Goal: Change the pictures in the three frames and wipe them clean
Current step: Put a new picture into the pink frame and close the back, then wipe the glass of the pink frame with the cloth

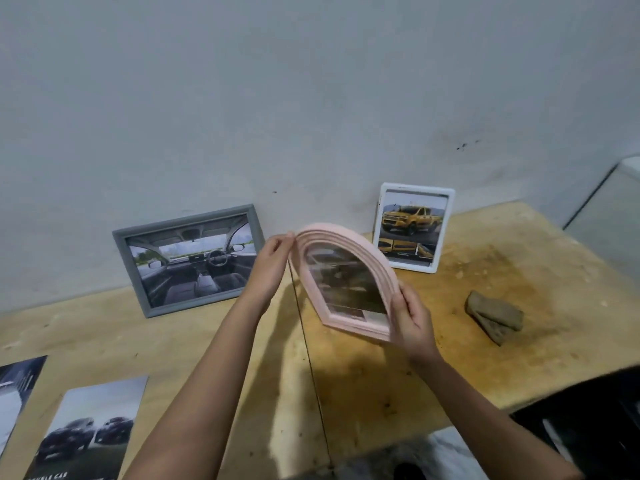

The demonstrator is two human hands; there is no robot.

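You hold the pink arched frame (346,275) tilted in the air above the tabletop (519,358), its picture facing you. Your left hand (272,265) pinches its curved top edge, and your right hand (414,318) grips its lower corner. Behind it, a grey frame (190,259) and a white frame (412,228) lean against the wall. A brown cloth (495,315) lies to the right, and loose prints (90,427) lie near left.

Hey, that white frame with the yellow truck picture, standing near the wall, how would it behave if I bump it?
Probably tips easily: the white frame stands tall on its short bottom edge, tilted back slightly. Likely stiff and light, since its thin border looks like plastic. It might slide on the smooth wooden table.
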